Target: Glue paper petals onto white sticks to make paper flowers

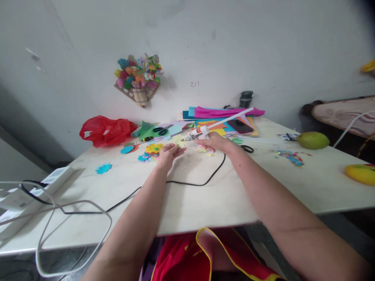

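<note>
My right hand (213,142) is wrapped round a white glue gun (200,133), whose nozzle points left; a long white glue stick (231,118) sticks out of its back end. My left hand (170,153) is closed in a pinch just left of the nozzle, beside a pale yellow paper piece (177,140); what its fingertips hold is too small to make out. Yellow paper flowers (154,148) and blue paper pieces (143,157) lie left of my left hand. A pink paper flower (202,148) is partly under my right hand.
A black cord (187,183) crosses the table (205,207) to a power strip (55,179) at left. Behind are a red bag (105,130), scissors (161,129), coloured paper (225,112) and a phone (240,125). More scissors (247,148) and a mango (313,140) lie right.
</note>
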A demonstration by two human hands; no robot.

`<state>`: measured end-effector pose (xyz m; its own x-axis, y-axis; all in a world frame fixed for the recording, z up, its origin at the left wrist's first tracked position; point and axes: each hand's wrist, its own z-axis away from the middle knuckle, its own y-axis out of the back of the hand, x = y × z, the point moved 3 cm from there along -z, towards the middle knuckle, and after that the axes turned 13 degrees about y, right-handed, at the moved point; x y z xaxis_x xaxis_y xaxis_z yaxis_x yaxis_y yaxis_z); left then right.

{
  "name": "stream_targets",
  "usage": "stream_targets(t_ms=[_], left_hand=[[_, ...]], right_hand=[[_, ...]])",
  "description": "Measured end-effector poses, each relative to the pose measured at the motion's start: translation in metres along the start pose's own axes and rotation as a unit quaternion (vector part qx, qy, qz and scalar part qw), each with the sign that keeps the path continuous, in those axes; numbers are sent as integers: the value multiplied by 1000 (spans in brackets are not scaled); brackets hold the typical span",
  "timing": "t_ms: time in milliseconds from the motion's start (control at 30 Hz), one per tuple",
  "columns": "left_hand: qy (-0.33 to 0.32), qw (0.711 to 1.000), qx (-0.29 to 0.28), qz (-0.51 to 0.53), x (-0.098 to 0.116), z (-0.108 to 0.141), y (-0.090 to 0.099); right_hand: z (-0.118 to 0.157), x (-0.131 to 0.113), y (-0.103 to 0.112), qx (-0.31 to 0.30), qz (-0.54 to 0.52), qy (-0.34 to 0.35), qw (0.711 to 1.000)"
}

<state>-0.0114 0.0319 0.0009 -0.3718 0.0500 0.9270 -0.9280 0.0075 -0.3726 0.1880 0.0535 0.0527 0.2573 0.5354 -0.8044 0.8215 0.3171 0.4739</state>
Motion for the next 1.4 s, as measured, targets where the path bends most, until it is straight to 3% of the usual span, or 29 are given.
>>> stream_targets(t_ms=[233,533,900,1200,1400], left_hand=[[-1,1000,-6,-8,-2,-1,1],[-5,1000,1,2,0,-1,1],[-3,1000,-11,13,0,0,-1],[-1,1000,-8,9,0,-1,2],[1,1000,-12,4,-1,-1,1]], right_hand=[[4,-11,-2,-9,17,3,1000],[0,0,1,-5,11,-4,1000],[5,-14,-2,-11,26,0,1000],[1,-2,2,-15,29,1,999],[3,-12,-1,-18,27,6,999]])
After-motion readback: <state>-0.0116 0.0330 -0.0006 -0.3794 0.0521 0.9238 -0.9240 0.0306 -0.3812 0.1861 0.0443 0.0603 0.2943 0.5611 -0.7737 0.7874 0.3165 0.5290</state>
